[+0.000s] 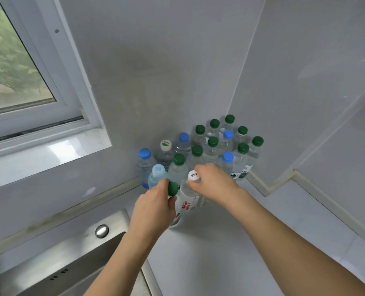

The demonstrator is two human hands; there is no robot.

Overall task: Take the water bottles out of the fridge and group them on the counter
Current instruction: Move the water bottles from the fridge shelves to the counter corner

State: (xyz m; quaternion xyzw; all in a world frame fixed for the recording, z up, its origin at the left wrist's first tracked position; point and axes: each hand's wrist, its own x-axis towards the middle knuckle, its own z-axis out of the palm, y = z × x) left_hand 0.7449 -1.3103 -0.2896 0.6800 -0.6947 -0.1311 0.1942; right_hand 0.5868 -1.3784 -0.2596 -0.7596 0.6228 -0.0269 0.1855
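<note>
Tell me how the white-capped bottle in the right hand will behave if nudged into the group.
The white-capped bottle looks full, so probably heavy for its size. Tall and narrow, it may tip if pushed high. The packed bottles behind it would likely stop it sliding far.

A white cap (165, 145) at mid-frame is showing a green logo, too small to read; the red label print (187, 206) below is staying illegible.

Clustered bottles (200, 150): clear plastic, caps mostly dark green, four mid-blue, one pale translucent blue (158, 170), one white with green logo (165, 145). White-capped bottle (189, 197): white label, red lettering. Counter (230, 242) pale grey-white. Walls (156, 60) light grey. Sink (55, 259) brushed steel. Window frame (70, 86) white, green foliage behind.
</note>
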